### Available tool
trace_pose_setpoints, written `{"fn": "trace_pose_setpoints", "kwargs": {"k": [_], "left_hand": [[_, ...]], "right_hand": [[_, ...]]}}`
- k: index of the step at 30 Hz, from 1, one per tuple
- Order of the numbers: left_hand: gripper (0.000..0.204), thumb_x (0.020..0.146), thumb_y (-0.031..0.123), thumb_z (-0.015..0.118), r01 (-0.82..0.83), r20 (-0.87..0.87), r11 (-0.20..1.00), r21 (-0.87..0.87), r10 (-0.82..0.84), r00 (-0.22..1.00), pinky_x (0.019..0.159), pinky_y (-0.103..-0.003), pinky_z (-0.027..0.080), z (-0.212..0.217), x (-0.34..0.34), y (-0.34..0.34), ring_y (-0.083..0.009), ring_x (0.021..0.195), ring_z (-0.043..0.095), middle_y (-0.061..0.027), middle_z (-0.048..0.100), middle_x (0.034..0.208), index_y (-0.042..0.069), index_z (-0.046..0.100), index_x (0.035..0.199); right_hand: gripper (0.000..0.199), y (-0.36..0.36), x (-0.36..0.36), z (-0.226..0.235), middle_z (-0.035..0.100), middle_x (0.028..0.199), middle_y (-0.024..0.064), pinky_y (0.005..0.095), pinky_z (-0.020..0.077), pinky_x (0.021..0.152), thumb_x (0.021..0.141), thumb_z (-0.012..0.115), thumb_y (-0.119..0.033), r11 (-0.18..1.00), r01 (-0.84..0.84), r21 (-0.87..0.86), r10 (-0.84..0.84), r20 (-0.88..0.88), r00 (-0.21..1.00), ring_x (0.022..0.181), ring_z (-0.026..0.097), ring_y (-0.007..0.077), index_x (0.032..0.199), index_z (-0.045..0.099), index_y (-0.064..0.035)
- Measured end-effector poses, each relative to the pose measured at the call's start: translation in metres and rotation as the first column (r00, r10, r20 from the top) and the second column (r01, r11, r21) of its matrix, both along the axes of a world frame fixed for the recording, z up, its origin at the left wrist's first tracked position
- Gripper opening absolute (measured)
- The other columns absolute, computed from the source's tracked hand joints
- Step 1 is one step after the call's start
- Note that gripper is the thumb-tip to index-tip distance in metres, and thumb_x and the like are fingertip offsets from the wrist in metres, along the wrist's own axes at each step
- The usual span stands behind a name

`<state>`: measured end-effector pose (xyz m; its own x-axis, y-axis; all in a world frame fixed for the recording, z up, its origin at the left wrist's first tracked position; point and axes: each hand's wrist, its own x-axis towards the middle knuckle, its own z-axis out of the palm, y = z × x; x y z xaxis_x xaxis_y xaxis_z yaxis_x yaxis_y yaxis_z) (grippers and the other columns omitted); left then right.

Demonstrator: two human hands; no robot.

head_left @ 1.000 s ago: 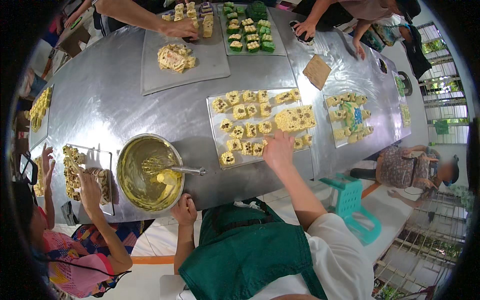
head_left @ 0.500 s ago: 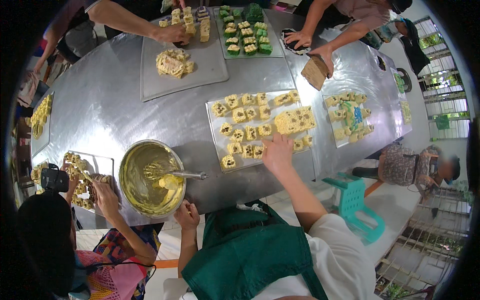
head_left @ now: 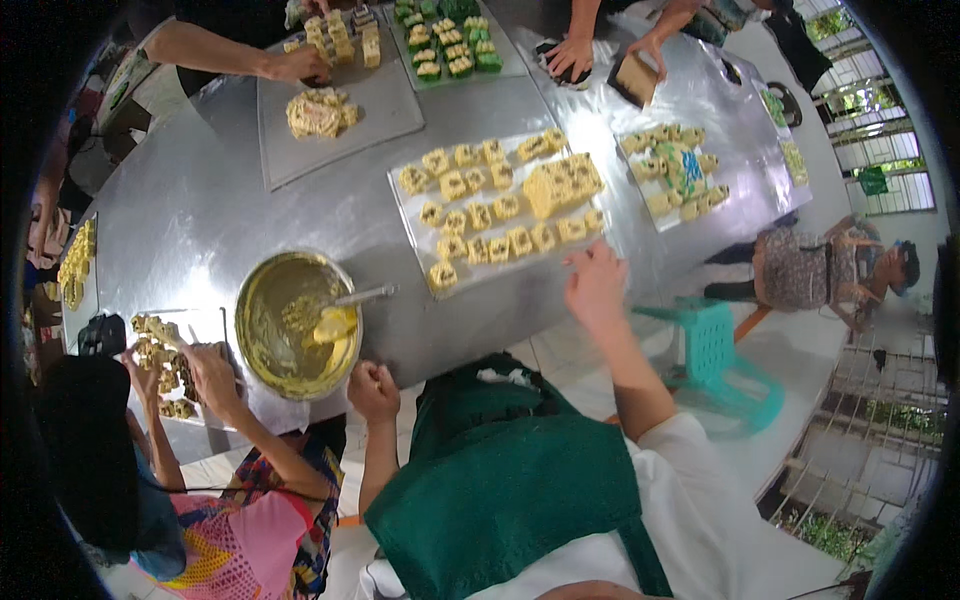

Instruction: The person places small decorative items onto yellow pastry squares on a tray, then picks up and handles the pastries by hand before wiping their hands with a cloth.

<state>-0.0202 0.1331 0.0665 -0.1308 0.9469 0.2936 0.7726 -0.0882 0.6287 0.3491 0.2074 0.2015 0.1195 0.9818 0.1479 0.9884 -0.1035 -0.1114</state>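
Observation:
My left hand [head_left: 374, 391] is curled into a fist at the table edge, just right of a metal mixing bowl [head_left: 243, 330]. Nothing shows in its fingers. Yellow cream coats the bowl, and a whisk [head_left: 365, 296] leans in it with its handle over the rim. My right hand [head_left: 597, 285] is held near the lower right corner of a tray [head_left: 420, 240], its fingers loosely bent and apart, holding nothing I can see. On that tray stand rows of small frosted cake pieces [head_left: 480, 215] and one larger yellow-frosted cake [head_left: 563, 185].
A co-worker at left works over a cake tray [head_left: 215, 325]. Across the metal table [head_left: 370, 210], other people's hands reach toward a cake tray [head_left: 330, 165] and a brown block [head_left: 635, 80]. Green cakes fill another tray [head_left: 520, 65]. A teal plastic chair [head_left: 710, 345] stands right of me.
My right hand has drawn back off the tray, away from the cake pieces. The view has shifted, so the table things sit higher. My left hand stays a fist by the bowl.

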Motion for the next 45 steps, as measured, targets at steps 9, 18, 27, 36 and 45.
{"fn": "trace_pose_setpoints", "kwargs": {"k": [9, 18, 27, 36, 45], "left_hand": [[0.015, 0.087, 0.016, 0.054, 0.077, 0.2, 0.997, -0.007, -0.074, 0.977, 0.057, -0.04, 0.04, 0.015, 0.002, -0.002, -0.0323, 0.061, 0.052, -0.0123, 0.051, 0.067, 0.004, 0.048, 0.082], [0.015, 0.09, 0.019, 0.053, 0.057, 0.3, 0.996, 0.07, -0.075, 0.951, 0.063, -0.039, 0.045, 0.03, -0.001, -0.032, -0.0304, 0.07, 0.057, -0.0146, 0.056, 0.077, 0.004, 0.052, 0.091], [0.023, 0.089, 0.023, 0.053, -0.289, 0.302, 0.906, -0.308, 0.382, 0.874, 0.076, -0.044, 0.047, -0.044, 0.002, -0.194, -0.0367, 0.091, 0.06, -0.0178, 0.061, 0.094, 0.005, 0.049, 0.103], [0.022, 0.083, 0.02, 0.057, -0.363, -0.139, 0.351, -0.863, 0.526, 0.839, 0.079, -0.043, 0.045, -0.165, -0.025, -0.451, -0.0272, 0.087, 0.064, -0.0157, 0.065, 0.088, 0.0, 0.063, 0.09], [0.016, 0.087, 0.022, 0.058, -0.287, 0.589, 0.634, -0.718, 0.773, 0.234, 0.044, -0.026, 0.039, -0.123, -0.007, -0.375, -0.0148, 0.055, 0.055, -0.0047, 0.056, 0.067, 0.008, 0.052, 0.082]], "right_hand": [[0.03, -0.129, 0.03, -0.032, 0.049, 0.098, 0.0108, 0.0451, 0.0368, 0.081, 0.067, 0.063, -0.007, 0.947, 0.257, -0.192, -0.249, 0.068, 0.966, 0.098, 0.051, 0.0294, 0.097, 0.063, -0.0125], [0.018, -0.267, 0.141, -0.197, 0.061, 0.091, 0.0163, 0.0437, 0.0406, 0.086, 0.072, 0.061, -0.018, 0.928, 0.312, -0.202, -0.303, 0.074, 0.95, 0.091, 0.055, 0.037, 0.082, 0.067, -0.0035], [0.024, -0.376, 0.223, -0.318, 0.065, 0.091, 0.0165, 0.0474, 0.0407, 0.083, 0.079, 0.061, -0.029, 0.69, 0.398, -0.604, -0.518, -0.028, 0.855, 0.089, 0.059, 0.0321, 0.083, 0.067, -0.0052], [0.024, -0.418, 0.26, -0.366, 0.064, 0.091, 0.0159, 0.0459, 0.0433, 0.08, 0.08, 0.061, -0.029, 0.672, 0.412, -0.615, -0.613, -0.149, 0.776, 0.086, 0.06, 0.0307, 0.087, 0.067, -0.0067], [0.024, -0.423, 0.265, -0.389, 0.063, 0.091, 0.0153, 0.0443, 0.0459, 0.076, 0.081, 0.061, -0.029, 0.69, 0.444, -0.572, -0.643, -0.202, 0.738, 0.083, 0.06, 0.0293, 0.091, 0.066, -0.0081]]}}
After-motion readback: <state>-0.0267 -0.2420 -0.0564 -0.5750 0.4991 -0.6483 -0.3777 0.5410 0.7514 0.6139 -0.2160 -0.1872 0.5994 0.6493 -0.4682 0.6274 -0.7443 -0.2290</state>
